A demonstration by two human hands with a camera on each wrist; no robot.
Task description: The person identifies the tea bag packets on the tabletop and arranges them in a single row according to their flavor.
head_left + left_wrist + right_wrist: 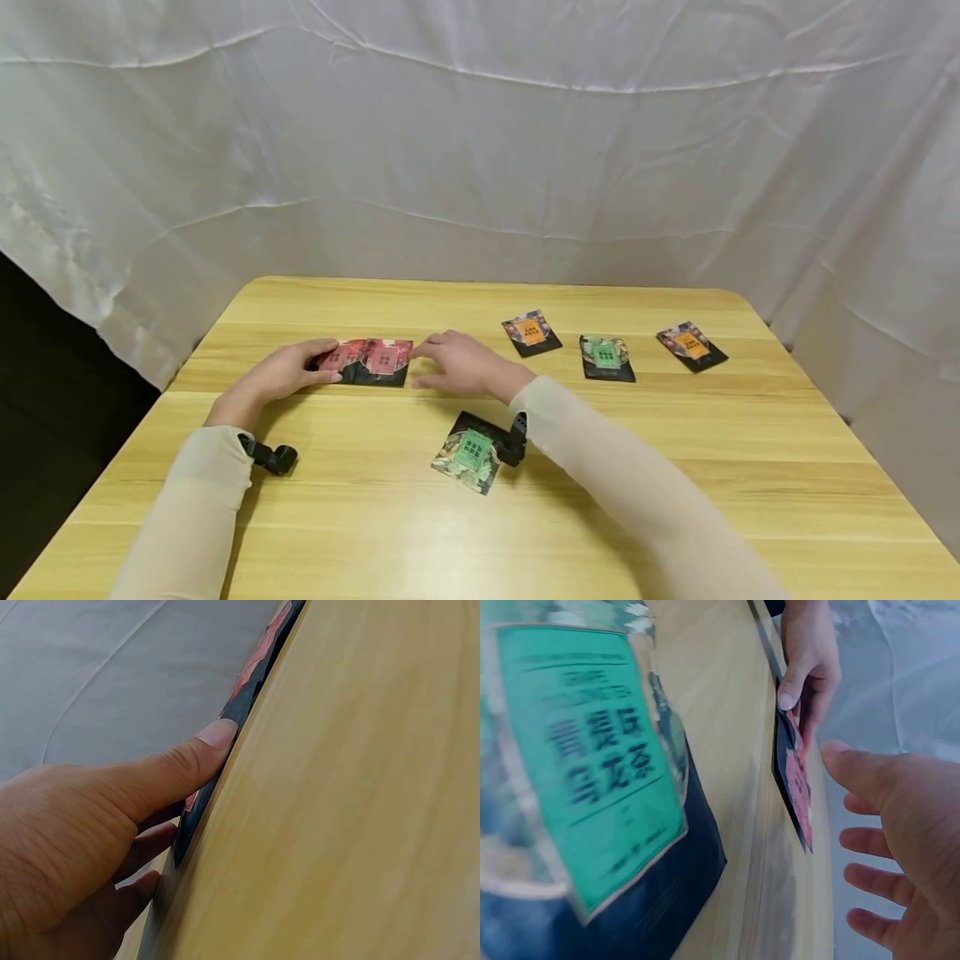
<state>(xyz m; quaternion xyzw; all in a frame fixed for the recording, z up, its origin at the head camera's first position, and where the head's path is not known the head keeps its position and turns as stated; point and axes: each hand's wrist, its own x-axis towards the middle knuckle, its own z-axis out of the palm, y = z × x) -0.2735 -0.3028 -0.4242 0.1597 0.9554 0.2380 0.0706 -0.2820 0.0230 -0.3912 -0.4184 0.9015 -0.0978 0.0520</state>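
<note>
Two red-and-black tea packets lie side by side at the left of the table, edges meeting. My left hand point(288, 368) spans the left red tea packet point(334, 358), thumb at its near edge and index finger at its far edge. The left wrist view shows that thumb point(217, 735) pressed to the black border. Just right of the right red tea packet point(385, 358) is my right hand point(465, 364), fingers spread and holding nothing. In the right wrist view, its fingers point(870, 841) stand apart from the packet. Below the right wrist lies a green-labelled tea packet point(472, 450).
Farther right on the wooden table point(360, 500) lie an orange-labelled packet point(532, 332), another green-labelled packet point(606, 357) and a second orange-labelled packet point(691, 345). A pale curtain point(480, 167) hangs behind the table.
</note>
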